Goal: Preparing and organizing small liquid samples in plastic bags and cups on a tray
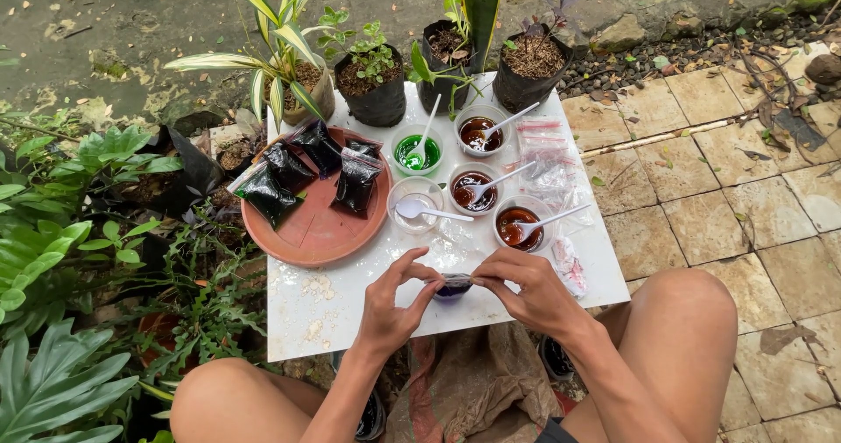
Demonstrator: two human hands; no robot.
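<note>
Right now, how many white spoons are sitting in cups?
5: one in the green cup, three in the brown-liquid cups, one in the clear cup. None seem hidden.

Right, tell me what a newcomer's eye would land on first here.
First, the two hands at the near edge of the white table: left hand and right hand pinch a small bag of dark purple liquid between their fingers. Next, the terracotta dish on the left holding black filled bags, and the green cup among brown ones behind the hands.
</note>
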